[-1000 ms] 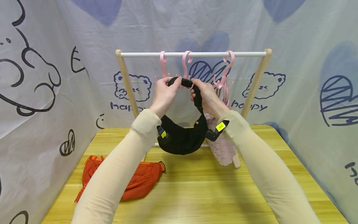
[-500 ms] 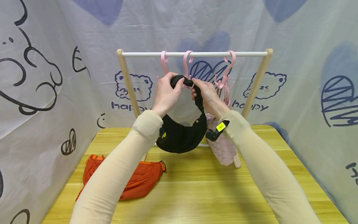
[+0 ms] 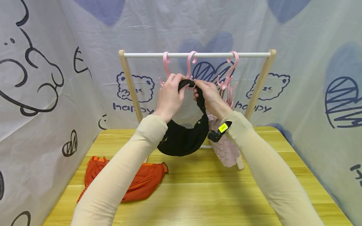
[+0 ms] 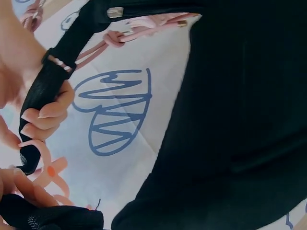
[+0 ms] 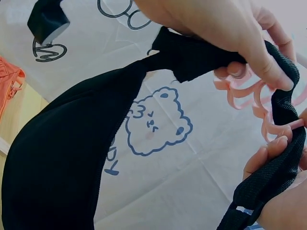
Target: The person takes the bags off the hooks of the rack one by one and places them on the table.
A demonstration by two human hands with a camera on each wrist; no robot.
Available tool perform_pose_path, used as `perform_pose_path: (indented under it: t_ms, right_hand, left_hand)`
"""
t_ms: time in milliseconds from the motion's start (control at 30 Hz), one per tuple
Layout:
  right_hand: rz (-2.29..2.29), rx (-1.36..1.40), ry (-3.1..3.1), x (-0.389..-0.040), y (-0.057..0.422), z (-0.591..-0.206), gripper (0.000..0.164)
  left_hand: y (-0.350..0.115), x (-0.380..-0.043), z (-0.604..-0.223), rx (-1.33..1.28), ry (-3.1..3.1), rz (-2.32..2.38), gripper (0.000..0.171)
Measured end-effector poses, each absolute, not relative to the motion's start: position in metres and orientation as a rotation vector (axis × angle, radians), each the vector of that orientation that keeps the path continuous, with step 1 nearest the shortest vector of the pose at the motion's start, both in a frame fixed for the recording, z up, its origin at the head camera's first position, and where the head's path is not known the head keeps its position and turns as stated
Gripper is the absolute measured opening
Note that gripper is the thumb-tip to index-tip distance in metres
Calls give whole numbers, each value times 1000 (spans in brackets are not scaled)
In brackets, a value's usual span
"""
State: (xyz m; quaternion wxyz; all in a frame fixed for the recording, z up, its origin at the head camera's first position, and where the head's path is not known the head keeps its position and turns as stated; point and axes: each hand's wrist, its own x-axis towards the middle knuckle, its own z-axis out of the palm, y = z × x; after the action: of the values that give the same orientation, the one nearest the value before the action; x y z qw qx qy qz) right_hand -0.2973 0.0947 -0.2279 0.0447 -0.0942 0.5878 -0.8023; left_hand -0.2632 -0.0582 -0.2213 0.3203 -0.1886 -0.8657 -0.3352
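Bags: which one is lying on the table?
The orange bag, at left; the left hand and right hand hold the black bag, and the pink bag hangs.

A: How's the head view lit?
B: Brightly and evenly; soft shadows spread over the right of the wood-grain tabletop (image 3: 263, 188), and lettering on the yellow wrist label (image 3: 223, 127) is too fuzzy to read.
A: And the 2 wrist views?
B: Dimmer, cooler; the black waist bag (image 4: 240, 105) nearly loses its folds.

A booth-like space: doodle-printed cloth (image 3: 135, 18) beyond the right hand (image 3: 210, 94), a wooden table (image 3: 215, 194) below it.
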Motion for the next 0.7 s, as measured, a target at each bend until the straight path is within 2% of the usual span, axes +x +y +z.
perform_pose_path:
  t_ms: [200,500,700]
  right_hand:
    - [-2459,-294,1777,-298,96,-227,24]
    - [-2433,-292,1794,-298,98,-226,28]
    - [-2394,-242,1768,-299,101,-225,27]
  left_hand:
    - [-59,-264,-232,-501,-2247,-923,20]
    - [-60,-262,-241,-511,-2182,-1145,35]
    - [-59,-261,-240,-482,-2173,-1252,32]
